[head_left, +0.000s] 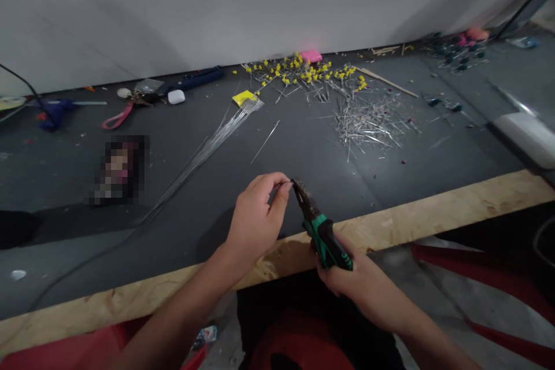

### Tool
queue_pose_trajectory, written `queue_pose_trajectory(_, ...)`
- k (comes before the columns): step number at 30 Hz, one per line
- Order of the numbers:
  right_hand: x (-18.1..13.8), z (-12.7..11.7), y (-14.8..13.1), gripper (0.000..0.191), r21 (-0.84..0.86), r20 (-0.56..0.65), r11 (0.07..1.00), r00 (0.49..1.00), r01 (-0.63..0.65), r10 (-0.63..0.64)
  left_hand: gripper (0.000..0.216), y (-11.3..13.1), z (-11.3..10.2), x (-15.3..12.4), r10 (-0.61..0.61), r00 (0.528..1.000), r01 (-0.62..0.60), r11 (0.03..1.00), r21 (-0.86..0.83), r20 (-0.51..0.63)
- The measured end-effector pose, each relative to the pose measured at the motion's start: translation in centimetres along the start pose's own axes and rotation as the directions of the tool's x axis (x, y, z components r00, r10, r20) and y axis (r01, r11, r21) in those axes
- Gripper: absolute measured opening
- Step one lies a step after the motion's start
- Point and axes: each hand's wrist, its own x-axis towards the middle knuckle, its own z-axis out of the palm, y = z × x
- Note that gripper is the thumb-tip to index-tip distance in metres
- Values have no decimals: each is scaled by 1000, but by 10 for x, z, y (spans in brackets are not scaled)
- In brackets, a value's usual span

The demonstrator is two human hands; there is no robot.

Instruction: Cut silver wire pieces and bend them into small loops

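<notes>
My right hand (358,277) is wrapped round the green and black handles of a pair of pliers (323,234) near the table's front edge. Thumb and forefinger of my left hand (258,214) pinch a thin wire (284,184), whose end meets the jaws of the pliers. Whether the jaws grip it firmly is too small to tell. Beyond my hands one thin metal wire piece (265,141) lies alone. To its right is a pile of short wire pieces (368,124); to its left stretches a bundle of long wires (217,139) with a yellow tag (244,97).
Along the wall lie many yellow-tipped wires (303,72), a pink lump (311,56) and a wooden stick (388,82). Keys with a pink strap (119,117) and a white case (176,97) are at left. A pale wooden edge (433,208) borders the grey table (182,231).
</notes>
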Motion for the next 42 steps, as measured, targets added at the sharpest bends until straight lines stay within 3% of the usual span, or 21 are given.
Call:
queue_pose_trajectory(3, 0, 1, -2, 39, 31, -52, 999, 998, 29, -27, 14, 0, 5, -2, -49, 997, 47, 998, -31, -55)
queue_pose_trajectory(8, 1, -1, 0, 16, 3, -21, 999, 999, 47, -47, 14, 2, 11, -4, -42, 991, 40, 999, -21, -125)
queue_pose_trajectory(11, 0, -7, -2, 16, 53, 20, 998, 999, 35, -36, 13, 2, 14, -6, -89, 984, 83, 995, -50, -154)
queue_pose_trajectory(15, -5, -16, -5, 30, 113, 35, 994, 999, 2, -6, 14, 1, 13, -6, -233, 956, 173, 938, -301, -177)
queue_pose_trajectory(18, -9, -20, -4, 42, 118, 40, 993, 999, 18, -23, 15, 4, 9, -4, -315, 942, 220, 839, -497, -115)
queue_pose_trajectory(21, -14, -21, -2, 48, 94, 38, 995, 998, 40, -44, 15, 10, 5, -3, -362, 930, 261, 777, -572, -68)
queue_pose_trajectory(26, -19, -17, -4, 53, 54, -5, 998, 999, 38, -38, 13, 19, 1, -6, -381, 921, 278, 787, -551, -79)
queue_pose_trajectory(35, -16, -13, -11, 57, -24, 28, 993, 993, 118, -118, 11, 26, -8, -11, -288, 956, 245, 892, -379, -58)
queue_pose_trajectory(42, -13, -15, -1, 62, -135, 3, 971, 980, 196, -198, 10, 26, -8, -9, -363, 931, 337, 812, -476, 40)
